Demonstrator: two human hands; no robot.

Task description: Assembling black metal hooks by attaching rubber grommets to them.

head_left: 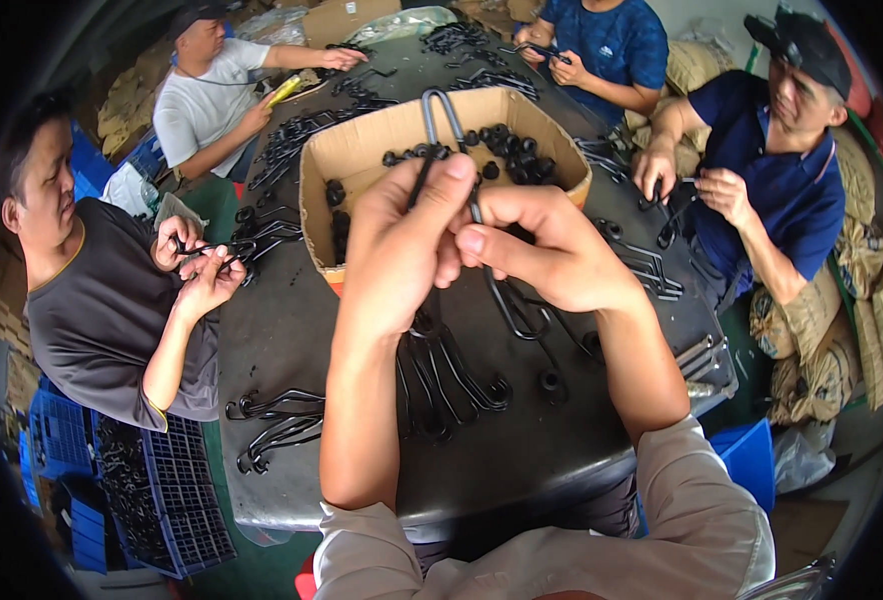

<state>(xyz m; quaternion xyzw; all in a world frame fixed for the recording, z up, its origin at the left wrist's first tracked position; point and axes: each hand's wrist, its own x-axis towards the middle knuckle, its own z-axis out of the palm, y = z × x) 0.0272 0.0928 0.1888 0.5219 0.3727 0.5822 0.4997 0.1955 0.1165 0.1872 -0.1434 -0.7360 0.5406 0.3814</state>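
Observation:
Above the near side of a cardboard box [347,133], my left hand [397,235] and my right hand [552,245] are closed on a black bent metal rod [442,108]. Its U-shaped bend sticks up past my thumbs, and my fingers hide its middle. Below my right hand another looped black length [512,310] shows; I cannot tell whether it belongs to the same piece. Small black rubber bushings [527,160] lie inside the box. Under my wrists, several black bent rods [442,375] with curled ends are spread on the dark table [552,450].
More rods [287,425] lie at the table's near left. Metal bars [702,362] sit at its right corner. Co-workers handle rods on both sides and at the far end. A blue crate [182,495] stands at lower left, woven sacks [812,370] at right.

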